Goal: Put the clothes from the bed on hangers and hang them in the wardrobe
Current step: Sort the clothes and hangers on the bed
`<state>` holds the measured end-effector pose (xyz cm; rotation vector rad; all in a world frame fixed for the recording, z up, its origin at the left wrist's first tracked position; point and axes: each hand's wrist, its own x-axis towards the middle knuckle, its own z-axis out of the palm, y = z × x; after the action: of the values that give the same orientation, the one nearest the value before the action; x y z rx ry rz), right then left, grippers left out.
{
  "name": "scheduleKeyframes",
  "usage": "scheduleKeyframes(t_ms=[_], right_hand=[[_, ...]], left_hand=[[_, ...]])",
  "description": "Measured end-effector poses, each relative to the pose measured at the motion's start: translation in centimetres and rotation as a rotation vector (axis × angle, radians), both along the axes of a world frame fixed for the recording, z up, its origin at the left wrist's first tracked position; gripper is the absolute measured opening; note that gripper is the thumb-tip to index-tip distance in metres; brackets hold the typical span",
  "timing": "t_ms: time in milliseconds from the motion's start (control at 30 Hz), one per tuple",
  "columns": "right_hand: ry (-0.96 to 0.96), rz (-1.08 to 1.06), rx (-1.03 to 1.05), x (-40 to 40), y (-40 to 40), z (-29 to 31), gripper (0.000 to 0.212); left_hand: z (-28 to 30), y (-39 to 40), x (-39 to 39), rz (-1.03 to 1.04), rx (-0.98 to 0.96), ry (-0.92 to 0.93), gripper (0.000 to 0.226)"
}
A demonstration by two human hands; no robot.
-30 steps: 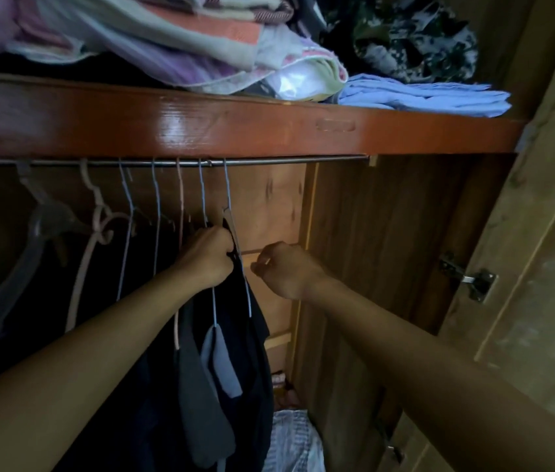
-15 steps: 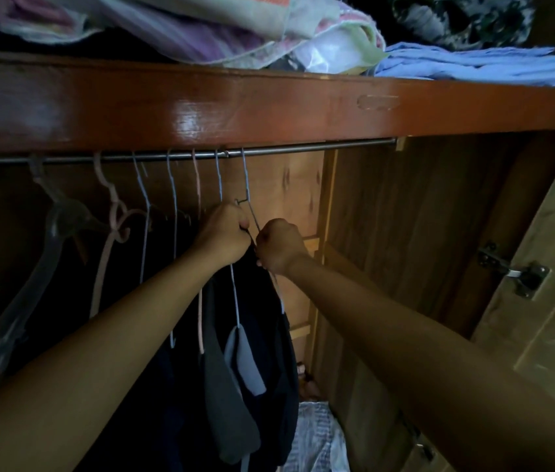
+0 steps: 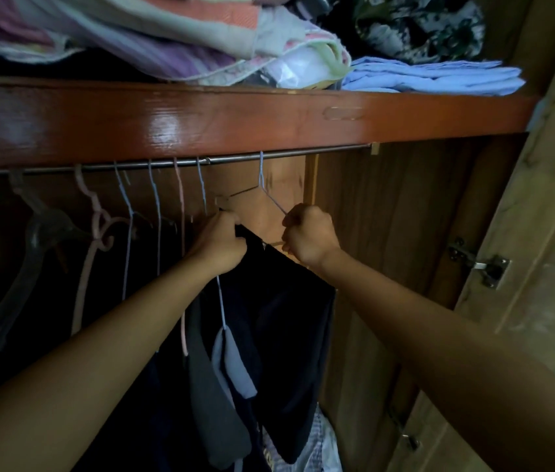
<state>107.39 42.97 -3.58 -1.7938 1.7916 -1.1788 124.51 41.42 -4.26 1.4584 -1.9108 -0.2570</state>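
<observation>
The hanger (image 3: 262,190) hangs on the rail (image 3: 303,155), right of the others. Both hands, left (image 3: 223,241) and right (image 3: 308,238), pinch the dark garment (image 3: 279,321); spread it evenly before releasing.

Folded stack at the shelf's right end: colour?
Light blue, plain; head view.

Glossy wood, metal, matt cloth.
Shelf edge (image 3: 201,124) glossy varnished red-brown wood; rail (image 3: 303,156) smooth metal; wire hanger (image 3: 271,199) thin metal; dark garment (image 3: 286,335) matt cloth; clear hanger (image 3: 30,233) translucent plastic, left.
</observation>
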Motion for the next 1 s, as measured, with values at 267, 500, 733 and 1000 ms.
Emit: scheduleKeyframes(t_ms=[267, 500, 733, 1000], right_hand=[[-0.07, -0.054, -0.046, -6.9, 5.6, -2.0, 0.029], [-0.048, -0.021, -0.05, -12.4, 12.2, -1.7, 0.024], [-0.097, -0.083, -0.031, -17.5, 20.7, -1.5, 0.028], [0.013, -0.334, -0.048, -23.2, 32.5, -1.2, 0.018]], left_hand=[[-0.4, 1.5, -3.0, -0.063, 0.008, -0.045, 0.054], [-1.6, 4.7, -7.5, -0.238, -0.104, -0.092, 0.04], [-2.0, 8.3, -12.4, -0.478, -0.1, 0.003, 0.014], [-2.2, 15.5, -20.2, -0.721, -0.002, 0.278, 0.012]])
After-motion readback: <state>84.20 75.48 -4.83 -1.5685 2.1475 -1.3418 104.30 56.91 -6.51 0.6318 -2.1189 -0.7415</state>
